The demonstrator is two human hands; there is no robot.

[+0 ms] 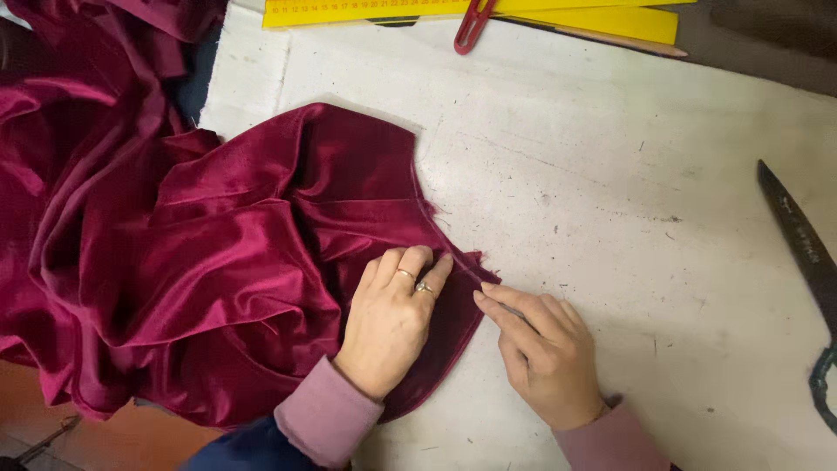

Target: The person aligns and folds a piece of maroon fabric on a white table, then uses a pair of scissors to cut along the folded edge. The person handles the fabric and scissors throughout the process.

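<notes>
White worktable (610, 174), scuffed; we see the crimson velvet cloth (200, 262) heaped across its 9 o'clock half, raw edge curving toward centre. Large dark shears (806, 253) lie well apart at 3 o'clock; yellow rulers (558, 13) and a red-handled tool (472, 24) at 12.

Left hand (392, 318) lies flat on the cloth, fingers together, pressing just inside the edge. Right hand (545, 353), at 5 o'clock of the edge, has its fingers pinched together at the fraying edge (471, 270); what it pinches we cannot tell, perhaps chalk or a pin.

We judge it best to keep the pile pressed taut and work along the curve in short strokes.
</notes>
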